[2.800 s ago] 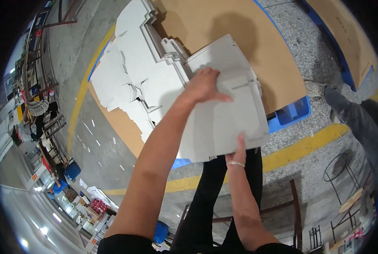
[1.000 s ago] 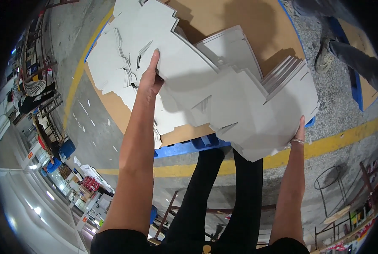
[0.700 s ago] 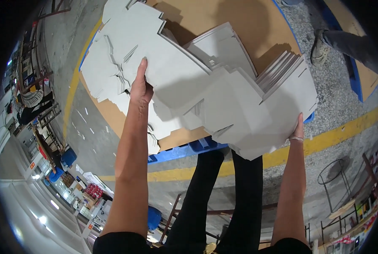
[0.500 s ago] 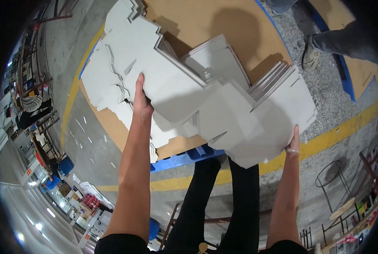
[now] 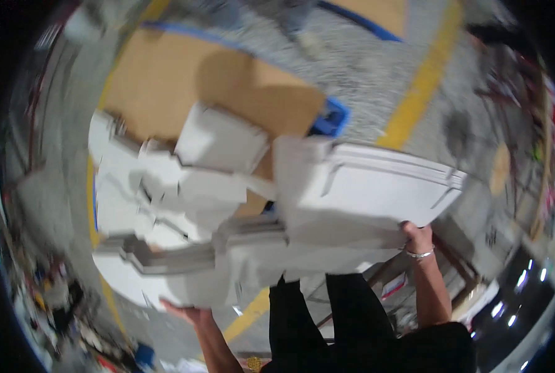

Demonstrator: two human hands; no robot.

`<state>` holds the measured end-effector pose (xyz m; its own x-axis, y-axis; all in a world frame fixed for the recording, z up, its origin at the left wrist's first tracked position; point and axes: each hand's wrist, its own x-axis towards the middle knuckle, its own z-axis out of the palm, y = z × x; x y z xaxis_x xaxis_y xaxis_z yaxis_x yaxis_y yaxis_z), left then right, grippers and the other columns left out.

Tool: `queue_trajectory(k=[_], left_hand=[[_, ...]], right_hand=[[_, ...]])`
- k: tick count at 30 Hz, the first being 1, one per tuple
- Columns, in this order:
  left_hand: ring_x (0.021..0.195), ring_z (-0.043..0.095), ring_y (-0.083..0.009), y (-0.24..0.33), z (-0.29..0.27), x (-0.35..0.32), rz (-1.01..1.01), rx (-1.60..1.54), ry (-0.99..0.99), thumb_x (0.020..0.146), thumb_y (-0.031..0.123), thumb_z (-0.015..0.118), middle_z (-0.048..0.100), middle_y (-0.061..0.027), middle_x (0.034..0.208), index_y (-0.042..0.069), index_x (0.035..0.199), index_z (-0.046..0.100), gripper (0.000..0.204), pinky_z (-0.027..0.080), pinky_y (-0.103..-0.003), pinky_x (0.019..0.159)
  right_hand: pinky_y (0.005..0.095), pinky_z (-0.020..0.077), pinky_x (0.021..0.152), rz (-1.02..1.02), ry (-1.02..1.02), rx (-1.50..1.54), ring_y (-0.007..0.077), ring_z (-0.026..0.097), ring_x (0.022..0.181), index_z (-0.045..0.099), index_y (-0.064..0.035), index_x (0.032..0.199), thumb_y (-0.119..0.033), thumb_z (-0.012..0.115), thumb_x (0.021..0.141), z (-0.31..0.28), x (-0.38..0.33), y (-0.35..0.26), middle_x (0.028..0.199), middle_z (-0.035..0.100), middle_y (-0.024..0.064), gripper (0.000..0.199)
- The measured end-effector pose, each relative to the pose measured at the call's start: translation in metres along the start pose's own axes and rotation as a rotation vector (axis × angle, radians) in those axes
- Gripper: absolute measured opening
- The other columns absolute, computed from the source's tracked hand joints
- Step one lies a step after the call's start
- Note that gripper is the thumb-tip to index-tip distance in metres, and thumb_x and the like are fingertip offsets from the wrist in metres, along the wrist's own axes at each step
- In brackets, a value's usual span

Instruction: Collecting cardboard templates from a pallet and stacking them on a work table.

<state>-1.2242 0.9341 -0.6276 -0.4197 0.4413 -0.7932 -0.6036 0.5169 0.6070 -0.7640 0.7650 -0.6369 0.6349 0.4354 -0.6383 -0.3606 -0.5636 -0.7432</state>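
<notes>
A wide stack of white die-cut cardboard sheets (image 5: 352, 199) with stepped, notched edges spans the space in front of my legs, tilted and blurred by motion. My right hand (image 5: 419, 239), a bracelet at its wrist, grips the stack's right end, thumb on top. At the lower left edge, my left hand (image 5: 189, 313) holds the stack from below, its fingers partly hidden. Behind the lifted stack, more white cut sheets (image 5: 221, 138) lie on a brown board (image 5: 159, 74).
The brown board rests on a blue pallet (image 5: 335, 118). Another board with a blue edge (image 5: 377, 15) lies at the far side. Yellow floor lines (image 5: 424, 81) run past the pallet. A blurred person's feet (image 5: 308, 40) stand beyond it. Metal frames and clutter line both sides.
The stack has risen off the pile and come nearer my body, its right end swinging up. My left hand has moved from the top of the sheets to their near lower edge. The view has turned.
</notes>
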Motion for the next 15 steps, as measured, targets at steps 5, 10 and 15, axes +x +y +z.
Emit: queue_trajectory(k=[5,10,15], left_hand=[[0.117,0.041,-0.0309,0.030,-0.067,-0.046,-0.082,-0.035,-0.427,0.077,0.067,0.041,0.039,-0.0072,0.133,0.011,0.132,0.036,0.079,0.035,-0.046,0.097],[0.123,0.033,-0.0298,0.009,-0.060,-0.066,-0.125,-0.118,-0.527,0.077,0.067,0.042,0.035,-0.0076,0.137,0.014,0.135,0.032,0.079,0.027,-0.049,0.103],[0.121,0.038,-0.0295,-0.009,-0.051,-0.079,-0.201,-0.214,-0.458,0.078,0.067,0.041,0.039,-0.0077,0.134,0.015,0.134,0.033,0.077,0.031,-0.047,0.100]], right_hand=[[0.0267,0.0457,0.071,0.075,0.043,-0.290,0.0130,0.056,0.079,0.057,-0.0007,0.102,-0.016,0.072,0.066,-0.044,-0.127,-0.081,0.091,0.059,0.0018,0.042],[0.0322,0.0464,0.076,-0.151,0.162,-0.124,0.0192,0.058,0.082,0.054,0.0014,0.104,-0.034,0.077,0.062,-0.128,-0.255,-0.073,0.092,0.059,0.0086,0.059],[0.0329,0.0437,0.079,-0.448,0.230,-0.389,0.0186,0.055,0.089,0.052,0.0006,0.107,-0.038,0.073,0.066,-0.148,-0.337,-0.099,0.098,0.058,0.0064,0.060]])
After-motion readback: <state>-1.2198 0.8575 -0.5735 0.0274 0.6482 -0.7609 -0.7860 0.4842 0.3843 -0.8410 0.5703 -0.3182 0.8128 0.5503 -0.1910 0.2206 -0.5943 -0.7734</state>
